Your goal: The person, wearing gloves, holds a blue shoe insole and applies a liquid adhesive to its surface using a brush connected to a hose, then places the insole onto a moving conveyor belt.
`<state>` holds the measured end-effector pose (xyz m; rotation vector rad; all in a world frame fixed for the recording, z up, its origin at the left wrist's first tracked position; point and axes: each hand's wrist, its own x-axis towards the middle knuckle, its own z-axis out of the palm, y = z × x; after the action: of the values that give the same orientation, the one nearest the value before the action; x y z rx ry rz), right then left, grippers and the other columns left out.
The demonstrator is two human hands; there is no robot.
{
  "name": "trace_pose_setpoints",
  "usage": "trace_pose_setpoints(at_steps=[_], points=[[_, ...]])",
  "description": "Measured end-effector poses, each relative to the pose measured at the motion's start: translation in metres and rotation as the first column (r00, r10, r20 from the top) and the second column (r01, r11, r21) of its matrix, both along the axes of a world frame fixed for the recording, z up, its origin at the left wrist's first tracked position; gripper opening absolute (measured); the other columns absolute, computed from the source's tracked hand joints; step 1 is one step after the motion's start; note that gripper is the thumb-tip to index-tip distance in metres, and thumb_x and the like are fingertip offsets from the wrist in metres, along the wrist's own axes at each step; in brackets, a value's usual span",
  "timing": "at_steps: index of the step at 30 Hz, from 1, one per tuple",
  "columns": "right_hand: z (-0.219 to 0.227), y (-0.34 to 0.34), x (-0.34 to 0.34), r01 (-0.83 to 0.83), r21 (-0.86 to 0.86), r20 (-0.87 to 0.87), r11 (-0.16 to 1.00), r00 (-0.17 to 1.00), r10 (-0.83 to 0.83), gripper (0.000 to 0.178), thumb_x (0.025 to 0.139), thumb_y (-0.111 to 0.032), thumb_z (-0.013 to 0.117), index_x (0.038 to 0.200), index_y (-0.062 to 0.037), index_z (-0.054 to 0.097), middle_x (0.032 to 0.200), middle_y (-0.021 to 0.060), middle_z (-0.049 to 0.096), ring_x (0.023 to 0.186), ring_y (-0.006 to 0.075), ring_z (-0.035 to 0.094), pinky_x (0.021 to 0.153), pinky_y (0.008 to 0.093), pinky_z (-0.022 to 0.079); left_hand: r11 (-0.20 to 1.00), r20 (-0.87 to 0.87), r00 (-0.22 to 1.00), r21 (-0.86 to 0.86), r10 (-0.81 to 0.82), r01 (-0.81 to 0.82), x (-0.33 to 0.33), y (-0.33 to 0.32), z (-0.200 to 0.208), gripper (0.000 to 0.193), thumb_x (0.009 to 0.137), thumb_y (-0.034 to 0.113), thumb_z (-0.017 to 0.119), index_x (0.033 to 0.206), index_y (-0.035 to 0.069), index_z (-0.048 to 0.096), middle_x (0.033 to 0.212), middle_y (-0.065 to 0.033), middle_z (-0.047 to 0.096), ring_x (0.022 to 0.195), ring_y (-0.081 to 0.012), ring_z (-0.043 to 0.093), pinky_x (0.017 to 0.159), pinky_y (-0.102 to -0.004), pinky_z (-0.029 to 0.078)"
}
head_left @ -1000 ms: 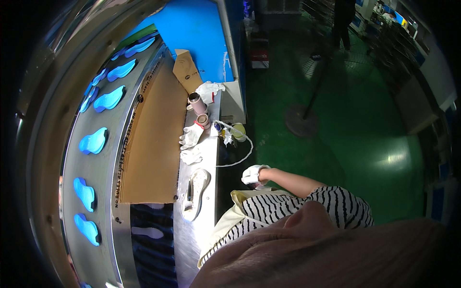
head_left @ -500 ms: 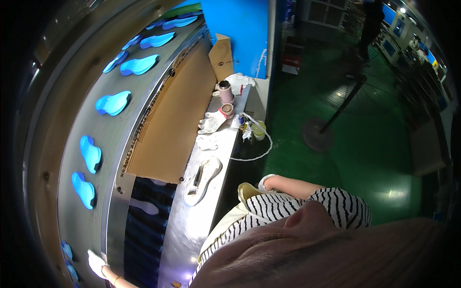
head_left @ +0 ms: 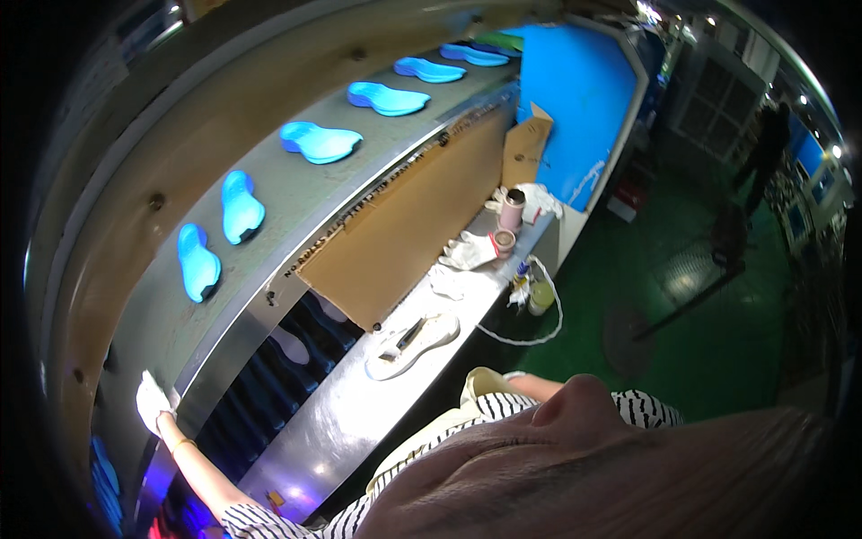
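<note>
My left hand point(head_left: 154, 402), in a white glove, rests on the edge of the grey conveyor belt point(head_left: 269, 202) with its fingers stretched out and nothing visible in it. The nearest blue shoe sole point(head_left: 198, 263) lies farther along the belt, apart from the fingers. A second blue sole point(head_left: 241, 208) sits just beyond it. My right hand point(head_left: 514, 375) is down by my apron; only a bit of white glove shows, and its fingers are hidden. Between the arms, a white shoe sole point(head_left: 415, 349) with a dark slim tool on it lies on the metal ledge point(head_left: 310, 436).
A cardboard sheet point(head_left: 409, 225) stands along the belt's side. Farther along the ledge are a white work glove point(head_left: 469, 251), a pink flask point(head_left: 512, 209) and a blue panel point(head_left: 575, 112). A white cord point(head_left: 525, 342) loops off the ledge. A stand fan point(head_left: 687, 310) is on the green floor.
The view has turned, so the belt and ledge now slant to the right. My left hand stays at the belt's edge, with more forearm visible. My right hand has become mostly hidden.
</note>
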<state>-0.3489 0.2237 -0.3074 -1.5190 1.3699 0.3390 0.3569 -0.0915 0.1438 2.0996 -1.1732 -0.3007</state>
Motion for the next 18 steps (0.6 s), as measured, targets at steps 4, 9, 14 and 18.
trace_pose_setpoints(at_steps=[4, 9, 14, 18], points=[[0.023, 0.027, -0.023, 0.151, 0.069, -0.072, 0.986, 0.987, -0.146, 0.037, 0.081, -0.03, 0.07, 0.112, -0.0095, 0.071, 0.109, 0.0129, 0.072, 0.091, 0.0244, 0.067, 0.082, 0.0397, 0.052, 0.998, 0.556, 0.828, 0.036, -0.07, 0.061, -0.022, 0.016, 0.012, 0.065, 0.103, 0.046, 0.026, 0.106, -0.003, 0.069, 0.109, -0.0208, 0.069, 0.104, -0.0373, 0.064, 0.091, -0.0445, 0.048], [0.132, 0.066, -0.066, 0.36, 0.027, -0.214, 0.933, 0.913, -0.346, 0.038, 0.081, -0.029, 0.069, 0.114, -0.0088, 0.07, 0.109, 0.0128, 0.072, 0.091, 0.0239, 0.068, 0.082, 0.0386, 0.052, 0.986, 0.838, 0.52, 0.139, -0.166, 0.09, -0.047, 0.039, 0.024, 0.057, 0.076, 0.022, 0.074, 0.128, 0.007, 0.055, 0.115, -0.0168, 0.065, 0.106, -0.0351, 0.062, 0.092, -0.0424, 0.052], [0.223, 0.048, -0.107, 0.417, -0.097, -0.325, 0.904, 0.845, -0.424, 0.039, 0.082, -0.028, 0.069, 0.116, -0.008, 0.069, 0.108, 0.0128, 0.072, 0.092, 0.0233, 0.068, 0.083, 0.0376, 0.052, 0.982, 0.7, 0.709, 0.18, -0.085, -0.061, -0.043, 0.034, 0.029, 0.05, 0.101, 0.039, 0.03, 0.115, 0.007, 0.067, 0.122, -0.0157, 0.065, 0.11, -0.0364, 0.061, 0.098, -0.0462, 0.047], [0.249, 0.008, -0.107, 0.371, -0.165, -0.343, 0.914, 0.847, -0.406, 0.04, 0.082, -0.027, 0.069, 0.117, -0.0074, 0.068, 0.108, 0.0127, 0.072, 0.092, 0.0229, 0.068, 0.083, 0.0367, 0.052, 0.999, 0.59, 0.808, 0.034, -0.011, -0.012, -0.042, 0.033, 0.029, 0.05, 0.098, 0.042, 0.036, 0.105, 0.006, 0.07, 0.114, -0.0172, 0.068, 0.107, -0.0375, 0.063, 0.094, -0.0462, 0.048]])
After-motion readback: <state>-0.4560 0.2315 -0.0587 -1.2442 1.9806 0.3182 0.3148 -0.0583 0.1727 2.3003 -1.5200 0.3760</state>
